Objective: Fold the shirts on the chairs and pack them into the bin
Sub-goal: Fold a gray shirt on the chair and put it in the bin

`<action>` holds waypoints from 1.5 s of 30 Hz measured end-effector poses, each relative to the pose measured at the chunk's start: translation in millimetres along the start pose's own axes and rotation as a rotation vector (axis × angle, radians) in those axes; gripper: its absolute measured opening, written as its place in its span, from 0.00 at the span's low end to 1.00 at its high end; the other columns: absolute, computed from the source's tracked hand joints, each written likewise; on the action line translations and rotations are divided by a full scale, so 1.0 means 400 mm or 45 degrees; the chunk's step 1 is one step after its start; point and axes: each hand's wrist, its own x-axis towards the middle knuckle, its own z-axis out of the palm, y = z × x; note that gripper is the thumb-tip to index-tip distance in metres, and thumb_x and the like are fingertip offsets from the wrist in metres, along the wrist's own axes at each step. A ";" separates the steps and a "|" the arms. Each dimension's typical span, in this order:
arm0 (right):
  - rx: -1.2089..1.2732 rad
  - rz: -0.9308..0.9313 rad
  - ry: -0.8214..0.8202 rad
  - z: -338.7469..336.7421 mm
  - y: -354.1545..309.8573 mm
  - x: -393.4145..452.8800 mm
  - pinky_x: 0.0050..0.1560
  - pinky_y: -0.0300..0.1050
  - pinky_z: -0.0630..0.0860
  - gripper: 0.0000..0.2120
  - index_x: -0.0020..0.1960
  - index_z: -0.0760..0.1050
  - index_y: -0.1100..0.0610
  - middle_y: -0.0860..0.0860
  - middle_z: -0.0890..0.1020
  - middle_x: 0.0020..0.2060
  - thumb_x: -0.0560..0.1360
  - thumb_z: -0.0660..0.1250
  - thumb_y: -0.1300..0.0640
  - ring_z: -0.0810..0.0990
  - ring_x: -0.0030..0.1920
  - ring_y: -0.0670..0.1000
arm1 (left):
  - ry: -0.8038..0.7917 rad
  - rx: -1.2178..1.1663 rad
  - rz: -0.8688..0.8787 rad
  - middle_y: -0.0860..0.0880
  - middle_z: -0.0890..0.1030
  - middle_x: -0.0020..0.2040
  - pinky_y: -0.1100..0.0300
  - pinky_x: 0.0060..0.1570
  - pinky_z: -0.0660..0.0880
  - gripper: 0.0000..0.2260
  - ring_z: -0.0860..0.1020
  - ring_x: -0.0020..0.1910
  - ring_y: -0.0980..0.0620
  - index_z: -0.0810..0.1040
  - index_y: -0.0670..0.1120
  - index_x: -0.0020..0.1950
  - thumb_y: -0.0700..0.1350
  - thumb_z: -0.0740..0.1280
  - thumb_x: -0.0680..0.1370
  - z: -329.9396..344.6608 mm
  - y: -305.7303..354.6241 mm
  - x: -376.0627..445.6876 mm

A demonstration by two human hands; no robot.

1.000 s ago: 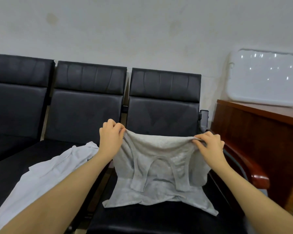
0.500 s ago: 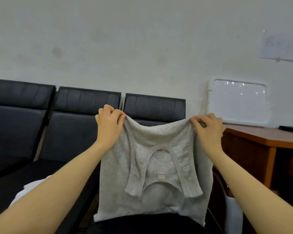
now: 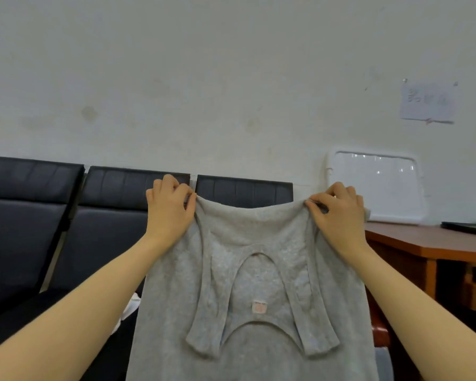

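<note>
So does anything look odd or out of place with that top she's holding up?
Slightly: the grey tank top hangs doubled over, its straps dangling upside down, both hands pinching the fold. No damage shows.

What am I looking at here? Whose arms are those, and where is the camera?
The camera sits on a person's head and looks forward and down, so you see their own two arms reaching out, as if you were them. There is no machine here. The left hand and the right hand each pinch a top corner of a grey shirt and hold it up in the air, so it hangs flat. Behind it stands a row of black chairs, where a bit of white cloth peeks out. On the right is a brown desk with a white lid leaning on the wall.
</note>
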 end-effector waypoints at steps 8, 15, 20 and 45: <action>-0.024 0.214 -0.563 0.170 0.080 -0.309 0.43 0.45 0.58 0.07 0.47 0.84 0.53 0.49 0.72 0.41 0.74 0.70 0.51 0.66 0.44 0.50 | -0.495 0.079 -0.093 0.49 0.67 0.42 0.54 0.40 0.60 0.05 0.64 0.40 0.48 0.80 0.45 0.42 0.46 0.72 0.73 0.155 -0.078 -0.327; -0.048 0.402 -1.101 0.299 0.146 -0.572 0.48 0.42 0.56 0.09 0.52 0.82 0.47 0.45 0.68 0.45 0.76 0.66 0.46 0.62 0.49 0.47 | -0.937 0.148 -0.110 0.47 0.69 0.42 0.54 0.39 0.61 0.09 0.67 0.40 0.46 0.81 0.48 0.42 0.52 0.76 0.69 0.263 -0.124 -0.575; -0.037 0.466 -1.192 0.371 0.194 -0.624 0.47 0.43 0.55 0.08 0.52 0.81 0.47 0.44 0.70 0.47 0.78 0.64 0.49 0.63 0.50 0.48 | -0.919 0.101 -0.205 0.49 0.66 0.45 0.53 0.44 0.58 0.05 0.63 0.44 0.48 0.83 0.48 0.44 0.49 0.69 0.76 0.344 -0.162 -0.620; 0.316 0.777 -1.293 0.498 0.251 -0.793 0.51 0.42 0.63 0.07 0.45 0.75 0.50 0.44 0.71 0.44 0.79 0.61 0.58 0.69 0.51 0.49 | -1.407 -0.134 -0.554 0.55 0.66 0.47 0.59 0.51 0.53 0.04 0.63 0.52 0.54 0.80 0.61 0.48 0.56 0.67 0.76 0.500 -0.180 -0.762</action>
